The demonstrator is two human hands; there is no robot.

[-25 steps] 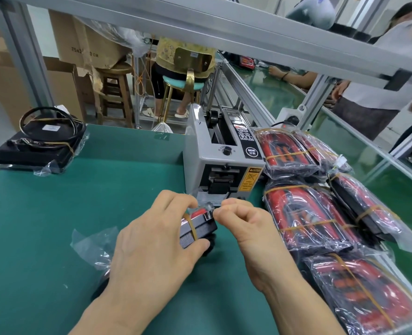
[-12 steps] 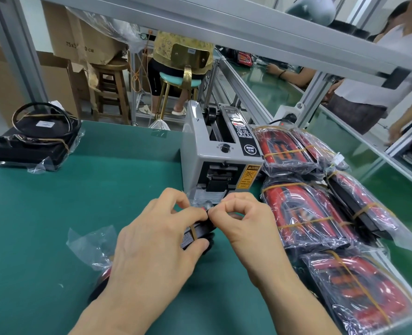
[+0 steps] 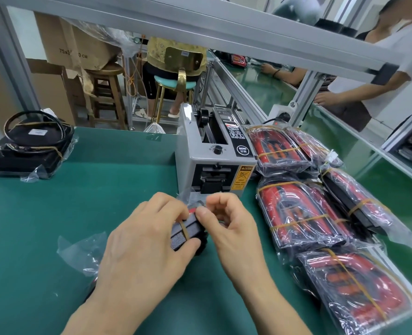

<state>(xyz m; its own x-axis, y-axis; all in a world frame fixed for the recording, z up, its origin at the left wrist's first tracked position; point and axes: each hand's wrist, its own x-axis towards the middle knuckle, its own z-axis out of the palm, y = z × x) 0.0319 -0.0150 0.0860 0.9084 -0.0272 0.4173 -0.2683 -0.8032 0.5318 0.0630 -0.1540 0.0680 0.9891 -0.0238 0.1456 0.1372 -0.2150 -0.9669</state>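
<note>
Both hands are working right in front of the tape machine [image 3: 214, 163], over the green table [image 3: 84, 189]. The left hand [image 3: 147, 245] grips a small black block [image 3: 188, 229] with a rubber band round it. The fingers are curled over the top and the thumb is tucked under the near edge, so it's a proper hold. The block sits between the two hands and is tilted a bit. I can't tell if it's lifted or resting on the table. Its far end, with a bit of red showing, points at the machine's slot.

The right hand [image 3: 231, 228] is curled up tight, with the thumb tip pressed onto that far end of the block and the forefinger bent just above it, like a pinch. Whether there's a bit of tape in there too, I honestly can't tell.

A crumpled clear bag [image 3: 79, 252] pokes out from under the left hand. Off to the right there's a heap of bagged red-and-black bundles [image 3: 299, 213], each with a rubber band. At the far left corner sits a black box with a coiled cable [image 3: 28, 146] on top, also in plastic.
</note>
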